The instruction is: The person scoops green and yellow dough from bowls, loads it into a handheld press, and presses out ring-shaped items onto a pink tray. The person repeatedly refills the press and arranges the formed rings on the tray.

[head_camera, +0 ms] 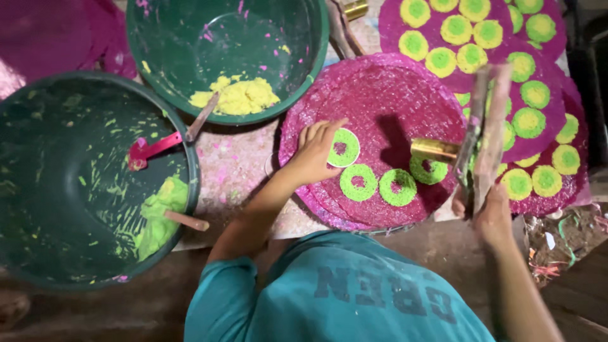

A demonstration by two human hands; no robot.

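A round pink woven disc [386, 95] lies in front of me with several green rings on it. My left hand [315, 154] rests flat on the disc, fingertips touching one green ring [345, 147]. Two more rings [358, 182] [398, 187] lie just below it. My right hand [493, 218] grips the two long wooden handles of a press [484, 136], blurred by motion. The press's brass cylinder [434, 149] hovers over another green ring [428, 171] at the disc's right side.
A green bowl [297, 76] with yellow dough [235, 97] stands at the top. A darker bowl [38, 190] at left holds green dough [159, 215], a wooden stick and a pink-handled spoon [152, 149]. Pink discs with yellow-green circles [481, 44] are stacked at upper right.
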